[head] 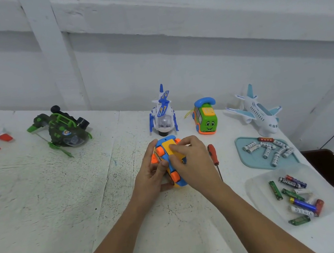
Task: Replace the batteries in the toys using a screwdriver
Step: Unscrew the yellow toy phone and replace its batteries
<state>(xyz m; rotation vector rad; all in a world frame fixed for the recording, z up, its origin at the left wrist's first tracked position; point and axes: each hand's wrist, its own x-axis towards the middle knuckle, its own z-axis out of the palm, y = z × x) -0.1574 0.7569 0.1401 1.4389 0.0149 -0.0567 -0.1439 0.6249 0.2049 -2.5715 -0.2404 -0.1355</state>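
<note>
Toy car (pixel 166 148), wheels up at the centre of the table (pixel 63 197), left hand (pixel 150 172) gripping its 9 o'clock side, right hand (pixel 193 161) curled over its yellow underside, screwdriver (pixel 212 154) just beside at 3 o'clock, batteries (pixel 270 149) at 2 o'clock.

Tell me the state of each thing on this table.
Blue-and-yellow plastic toy car: upside down, wheels up.
Left hand: gripping the car's side.
Right hand: fingers curled onto its underside.
Red-handled screwdriver: lying untouched.
Dark green toy helicopter: tipped over.
White batteries: loose on light-blue tray.
</note>
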